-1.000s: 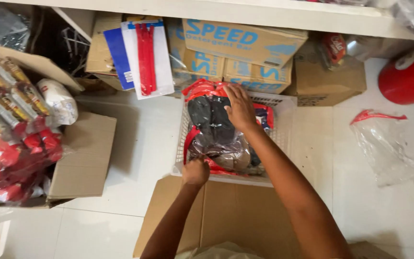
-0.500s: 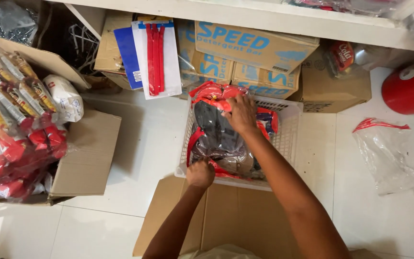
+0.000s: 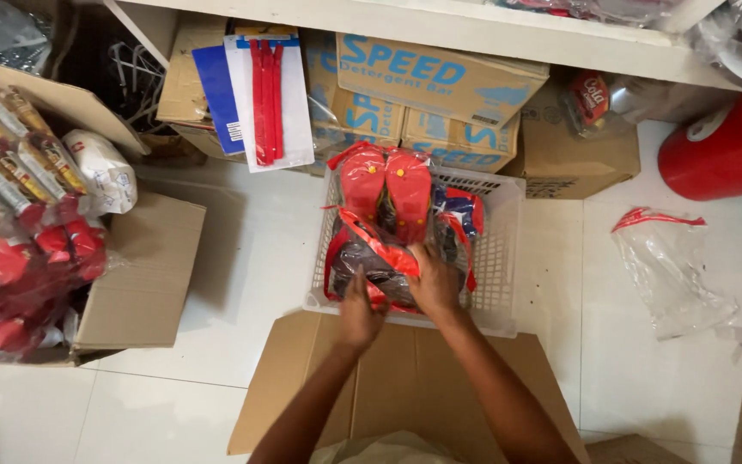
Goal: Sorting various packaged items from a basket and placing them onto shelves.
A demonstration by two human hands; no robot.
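Gripping the dark plastic-wrapped slipper packet (image 3: pixel 380 266) at frame centre: left hand (image 3: pixel 361 309) and right hand (image 3: pixel 434 282) closed on its near end, inside the white mesh plastic basket (image 3: pixel 501 258).

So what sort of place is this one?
Probably a small shop's stockroom: stacked cardboard cartons under a shelf, bagged red slippers in a white basket, and an open box of packaged snacks.

Glossy plastic packets (image 3: pixel 388 249), matt white plastic basket (image 3: pixel 500 258)
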